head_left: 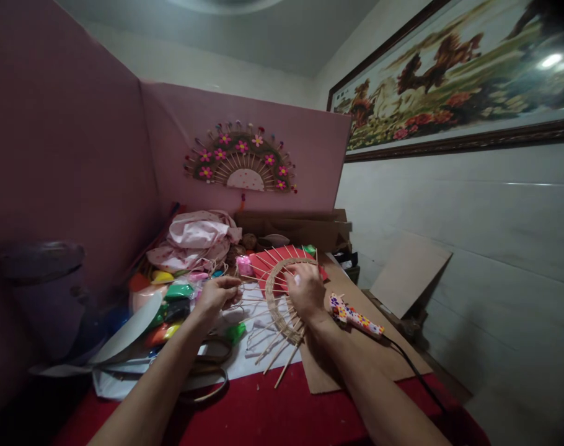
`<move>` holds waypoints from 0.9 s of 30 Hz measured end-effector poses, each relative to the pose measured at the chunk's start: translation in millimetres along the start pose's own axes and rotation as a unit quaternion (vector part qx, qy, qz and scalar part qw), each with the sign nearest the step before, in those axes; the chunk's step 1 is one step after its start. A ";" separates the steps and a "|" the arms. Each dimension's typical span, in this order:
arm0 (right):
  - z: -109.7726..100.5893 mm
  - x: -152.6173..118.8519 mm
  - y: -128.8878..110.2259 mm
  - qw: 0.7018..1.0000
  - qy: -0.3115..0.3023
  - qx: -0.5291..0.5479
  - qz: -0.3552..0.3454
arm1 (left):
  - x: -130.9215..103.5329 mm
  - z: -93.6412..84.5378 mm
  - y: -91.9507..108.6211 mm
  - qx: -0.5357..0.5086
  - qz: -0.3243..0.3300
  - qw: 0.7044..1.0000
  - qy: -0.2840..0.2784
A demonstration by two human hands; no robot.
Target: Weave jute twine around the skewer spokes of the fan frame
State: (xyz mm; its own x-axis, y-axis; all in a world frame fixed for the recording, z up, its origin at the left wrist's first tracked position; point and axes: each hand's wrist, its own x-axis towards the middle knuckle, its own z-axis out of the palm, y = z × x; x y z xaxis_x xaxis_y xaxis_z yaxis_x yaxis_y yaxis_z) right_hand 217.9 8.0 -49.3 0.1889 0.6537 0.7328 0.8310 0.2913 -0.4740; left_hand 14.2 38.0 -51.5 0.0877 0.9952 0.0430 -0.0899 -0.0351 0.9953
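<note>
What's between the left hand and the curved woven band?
In the head view, thin sticks jut from the woven band toward the left hand, over a white sheet. Whether any touch the fingers, I can't tell.

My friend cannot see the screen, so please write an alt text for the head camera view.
A person's right hand is on a fan-shaped stick-and-twine frame; the left hand is close by, on the frame's left. A colourful patterned tool with a cord lies on cardboard to the right, and a flower-decorated fan is on the pink panel behind.
</note>
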 end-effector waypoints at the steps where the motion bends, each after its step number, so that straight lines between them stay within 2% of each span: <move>1: 1.2 -2.6 -10.1 0.998 -0.042 -0.015 -0.033 | -1.3 0.3 0.5 0.000 0.002 1.000 -0.006; 2: 3.2 -5.1 -19.0 0.994 -0.085 -0.021 -0.068 | -2.6 0.9 1.2 0.002 0.006 1.000 -0.013; 4: 9.0 -9.5 -32.1 0.985 -0.131 -0.026 -0.107 | -5.4 2.9 2.9 0.011 0.019 0.999 -0.030; 7: 18.3 -14.2 -39.8 0.978 -0.168 -0.016 -0.126 | -9.2 7.5 6.1 0.030 0.044 0.997 -0.061; 11: 25.7 -18.4 -37.6 0.979 -0.162 -0.020 -0.126 | -10.1 12.8 5.7 0.050 0.077 0.993 -0.076; 15: 27.7 -22.5 -33.4 0.978 -0.153 -0.029 -0.142 | -7.0 15.0 -0.6 0.110 0.146 0.980 -0.081; 17: 28.2 -24.1 -31.4 0.974 -0.155 -0.052 -0.156 | -6.9 15.4 -3.2 0.171 0.198 0.962 -0.083; 20: 29.3 -25.4 -28.5 0.966 -0.159 -0.105 -0.175 | -9.1 15.5 -5.6 0.268 0.280 0.919 -0.077; 23: 30.5 -25.8 -26.9 0.957 -0.155 -0.136 -0.207 | -10.5 15.0 -8.4 0.311 0.321 0.890 -0.087; 25: 31.4 -25.8 -27.7 0.955 -0.142 -0.132 -0.226 | -9.9 15.4 -10.3 0.306 0.330 0.889 -0.089; 27: 32.9 -25.2 -29.1 0.958 -0.124 -0.123 -0.227 | -8.9 17.2 -11.2 0.276 0.326 0.901 -0.073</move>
State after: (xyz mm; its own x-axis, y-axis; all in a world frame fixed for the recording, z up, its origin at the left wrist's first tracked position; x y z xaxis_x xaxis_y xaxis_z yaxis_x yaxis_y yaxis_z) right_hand 171.8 6.1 -70.0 -0.3255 0.6534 0.6834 0.9019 0.4315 0.0170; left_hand 31.4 28.0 -61.5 0.3280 0.7260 0.6045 0.3347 -0.6877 0.6443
